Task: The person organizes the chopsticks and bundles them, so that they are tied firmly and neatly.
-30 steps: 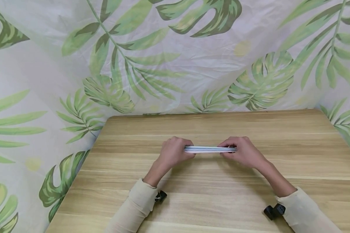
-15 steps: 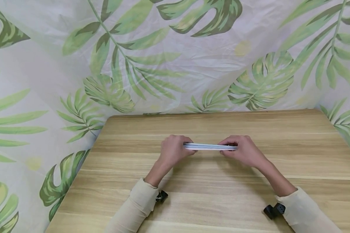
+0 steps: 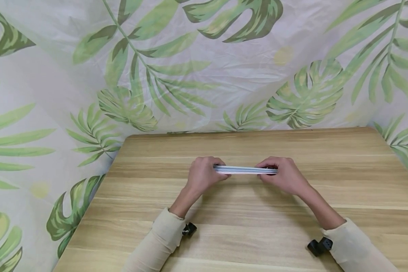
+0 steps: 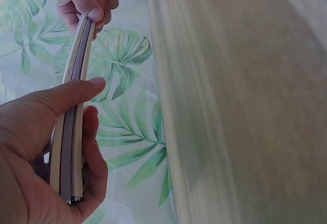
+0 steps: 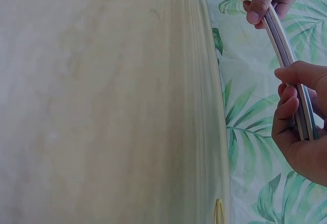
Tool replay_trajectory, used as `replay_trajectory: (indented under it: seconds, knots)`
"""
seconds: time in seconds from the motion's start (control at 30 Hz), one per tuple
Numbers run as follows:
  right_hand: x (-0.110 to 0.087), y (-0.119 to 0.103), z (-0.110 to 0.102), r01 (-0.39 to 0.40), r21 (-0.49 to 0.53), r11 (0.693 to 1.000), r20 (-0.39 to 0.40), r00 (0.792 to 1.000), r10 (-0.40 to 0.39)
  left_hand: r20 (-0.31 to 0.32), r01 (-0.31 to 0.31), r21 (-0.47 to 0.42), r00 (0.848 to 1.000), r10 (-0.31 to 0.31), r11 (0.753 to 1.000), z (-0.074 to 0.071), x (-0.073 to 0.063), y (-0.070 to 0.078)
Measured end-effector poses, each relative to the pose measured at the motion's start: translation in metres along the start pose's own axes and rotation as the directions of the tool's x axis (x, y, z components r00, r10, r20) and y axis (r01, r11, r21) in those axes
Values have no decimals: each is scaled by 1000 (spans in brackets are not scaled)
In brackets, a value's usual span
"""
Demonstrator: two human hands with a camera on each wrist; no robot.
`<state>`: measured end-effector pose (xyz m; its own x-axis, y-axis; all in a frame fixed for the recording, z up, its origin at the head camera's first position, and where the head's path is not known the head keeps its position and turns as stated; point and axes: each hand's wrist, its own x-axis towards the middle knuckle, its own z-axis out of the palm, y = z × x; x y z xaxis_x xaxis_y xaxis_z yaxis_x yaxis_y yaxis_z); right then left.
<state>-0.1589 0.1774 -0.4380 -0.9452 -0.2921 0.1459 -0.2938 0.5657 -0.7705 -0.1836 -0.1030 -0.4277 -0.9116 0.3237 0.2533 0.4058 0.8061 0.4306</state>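
In the head view, a thin flat layered thing (image 3: 245,170), pale with a darker grey-blue middle layer, is seen edge-on above the wooden table. My left hand (image 3: 204,174) grips its left end, and my right hand (image 3: 285,175) grips the right end. From the left wrist, the layers (image 4: 71,132) run lengthwise between thumb and curled fingers, with the other hand (image 4: 87,1) at the far end. A slight bow shows along the layered strip (image 5: 286,45) in the right wrist view. Its broad faces are hidden, so its kind cannot be told.
The wooden table (image 3: 244,223) has rounded far corners and meets a leaf-patterned cloth (image 3: 197,75) behind it. Black wrist cameras (image 3: 189,229) sit at both sleeve cuffs. A small yellow loop (image 5: 219,211) shows at the table's edge in the right wrist view.
Both hands have risen slightly in the head view with the layered thing, its left end a little more than its right. Both grips are unchanged.
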Motion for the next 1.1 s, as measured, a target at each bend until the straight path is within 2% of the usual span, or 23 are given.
replay_trajectory:
  seconds: [0.23,0.43,0.67,0.87,1.1]
  knots:
    - [0,1,-4,8,24,1000,25,1000,-8,39,-47,69,998,44,997,0,-1,2]
    - [1,1,-8,0,31,1000,66,998,-2,30,-34,74,999,32,997,1,-2,4]
    - [0,6,-23,32,-37,999,66,997,-29,10,-12,63,1000,11,998,1,-1,3]
    - [-12,15,-47,65,-75,995,39,997,-62,9,-14,88,1000,13,996,-2,1,1]
    - [-30,31,-61,38,-107,994,62,998,-31,7,-4,102,1000,3,995,-4,-1,-1]
